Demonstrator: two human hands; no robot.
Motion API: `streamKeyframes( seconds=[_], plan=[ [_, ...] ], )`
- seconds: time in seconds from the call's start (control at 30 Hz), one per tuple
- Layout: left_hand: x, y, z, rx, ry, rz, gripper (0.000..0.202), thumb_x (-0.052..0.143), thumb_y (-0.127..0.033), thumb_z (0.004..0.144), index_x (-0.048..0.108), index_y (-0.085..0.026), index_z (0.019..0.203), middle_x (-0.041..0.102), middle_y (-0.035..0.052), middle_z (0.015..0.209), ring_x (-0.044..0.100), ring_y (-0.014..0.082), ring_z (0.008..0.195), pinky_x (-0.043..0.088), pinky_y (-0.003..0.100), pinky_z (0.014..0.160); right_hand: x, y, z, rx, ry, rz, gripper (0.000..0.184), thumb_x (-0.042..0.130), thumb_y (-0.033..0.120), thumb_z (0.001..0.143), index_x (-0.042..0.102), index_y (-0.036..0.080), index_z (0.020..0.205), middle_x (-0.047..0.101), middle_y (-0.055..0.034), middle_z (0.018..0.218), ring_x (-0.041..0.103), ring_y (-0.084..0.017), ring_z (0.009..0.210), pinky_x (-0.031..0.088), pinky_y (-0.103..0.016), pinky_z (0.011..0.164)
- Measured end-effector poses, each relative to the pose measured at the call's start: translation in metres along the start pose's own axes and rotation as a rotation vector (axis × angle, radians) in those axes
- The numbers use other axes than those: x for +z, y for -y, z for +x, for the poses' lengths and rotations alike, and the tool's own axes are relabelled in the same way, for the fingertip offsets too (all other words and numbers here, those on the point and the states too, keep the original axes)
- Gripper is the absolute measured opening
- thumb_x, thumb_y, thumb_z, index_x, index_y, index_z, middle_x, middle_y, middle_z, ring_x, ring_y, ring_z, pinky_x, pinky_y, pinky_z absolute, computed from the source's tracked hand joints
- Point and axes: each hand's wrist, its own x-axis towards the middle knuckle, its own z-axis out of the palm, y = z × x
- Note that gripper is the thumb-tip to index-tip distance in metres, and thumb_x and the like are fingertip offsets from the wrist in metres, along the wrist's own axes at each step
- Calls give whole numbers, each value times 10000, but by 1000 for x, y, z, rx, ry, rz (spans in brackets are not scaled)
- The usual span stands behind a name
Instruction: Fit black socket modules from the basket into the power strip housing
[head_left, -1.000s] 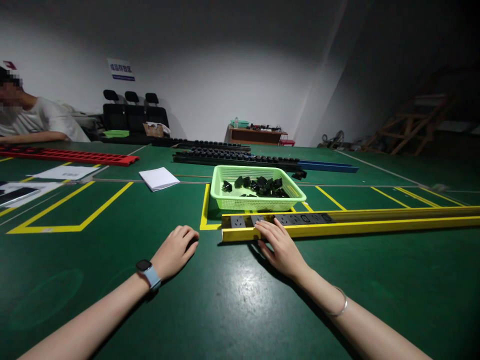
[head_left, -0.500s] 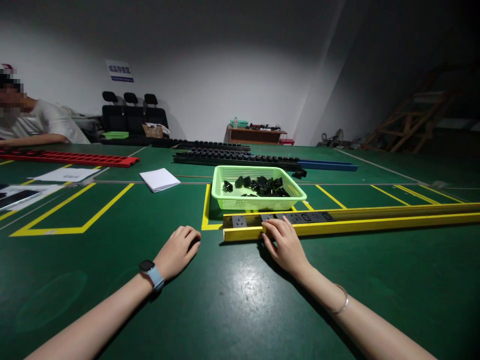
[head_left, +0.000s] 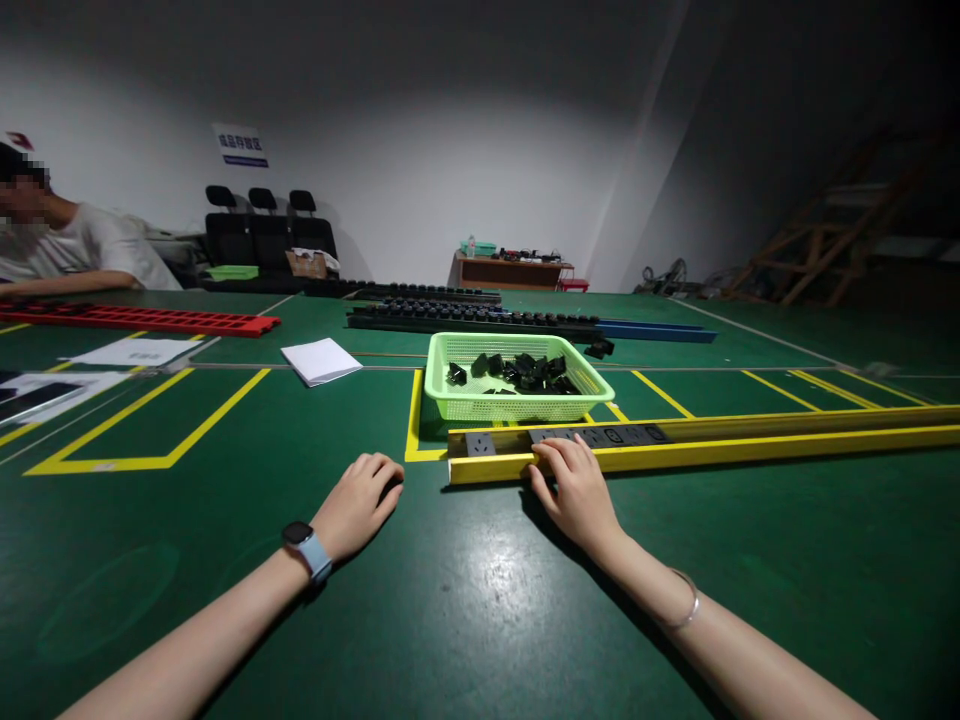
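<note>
A long yellow channel rail [head_left: 750, 445] lies across the green table [head_left: 465, 600], with a row of dark socket modules [head_left: 600, 436] set in its left part and one separate module [head_left: 479, 443] near the left end. My right hand [head_left: 574, 488] rests on the rail's near edge, fingertips touching the left end of the module row. My left hand [head_left: 360, 500], with a smartwatch on the wrist, lies on the table left of the rail's end, fingers curled loosely under. Behind the rail stands a light green mesh basket [head_left: 450, 400] holding several black modules [head_left: 525, 370].
Long black strips [head_left: 465, 315] and a blue rail [head_left: 660, 330] lie behind the basket. A white paper pad [head_left: 321, 360] and a red strip [head_left: 142, 318] lie to the left, where a seated person [head_left: 60, 250] leans on the table. Yellow tape lines [head_left: 150, 420] mark zones.
My right hand has slid rightward along the rail, pushing a module away from the left end to join the row. My left hand has stayed in place.
</note>
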Motion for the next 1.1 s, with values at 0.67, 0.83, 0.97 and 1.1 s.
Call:
streamKeyframes(
  seconds=[0.67, 0.83, 0.97, 1.1],
  plan=[
    [-1, -1, 0, 6, -4, 7, 177, 407, -292, 933, 563, -217, 973, 563, 53, 974, 502, 219, 917, 446, 395, 826, 0, 32, 9, -326, 278, 178, 592, 481, 149, 847, 328, 179, 1418, 433, -91, 1439, 368, -201, 1348, 256, -515, 1142],
    [-1, -2, 0, 9, -12, -1, 172, 409, -288, 931, 563, -218, 968, 563, 50, 969, 506, 215, 911, 449, 389, 822, 0, 32, 9, -308, 216, 193, 575, 505, 157, 836, 361, 173, 1393, 485, -105, 1393, 407, -212, 1319, 280, -522, 1135],
    [-1, -2, 1, 9, -4, 7, 177, 406, -299, 934, 561, -221, 973, 561, 53, 969, 506, 221, 912, 450, 393, 822, 0, 29, 7, -273, 180, 183, 548, 509, 202, 859, 373, 182, 1390, 514, -112, 1355, 438, -231, 1286, 309, -526, 1122],
    [-1, -2, 0, 5, 2, 13, 181, 400, -303, 939, 557, -221, 977, 558, 52, 976, 502, 223, 918, 446, 399, 829, -1, 25, 6, -232, 163, 150, 553, 506, 230, 870, 364, 199, 1404, 533, -110, 1299, 453, -251, 1249, 299, -537, 1125]
  ],
)
